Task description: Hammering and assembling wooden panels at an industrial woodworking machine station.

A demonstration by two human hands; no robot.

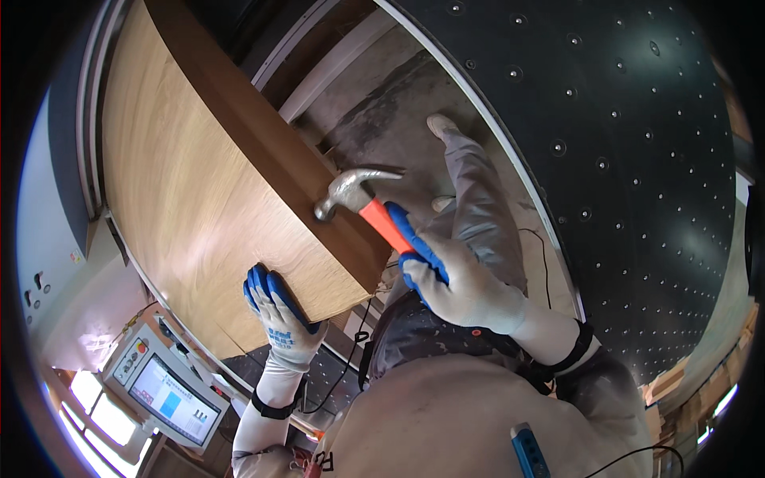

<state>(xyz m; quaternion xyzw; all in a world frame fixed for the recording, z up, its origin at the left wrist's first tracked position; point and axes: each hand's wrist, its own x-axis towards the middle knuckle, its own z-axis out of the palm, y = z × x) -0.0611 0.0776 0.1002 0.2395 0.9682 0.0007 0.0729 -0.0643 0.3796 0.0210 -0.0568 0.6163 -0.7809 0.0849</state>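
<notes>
A claw hammer (386,226) with a steel head and orange handle is gripped in my right hand (454,279), which wears a white glove with blue coating. The hammer's striking face is at the brown side of a large wood-grain panel (211,199); whether it touches cannot be made out. My left hand (280,311), gloved the same way, lies flat with fingers stretched on the panel's top near its close end. The panel has a light oak face and a thick brown edge.
A black table (606,175) dotted with metal balls stands on the right. At lower left is a control panel with a lit screen (171,398). Grey machine housing (52,263) borders the left. Concrete floor (390,103) shows between panel and table, where my legs stand.
</notes>
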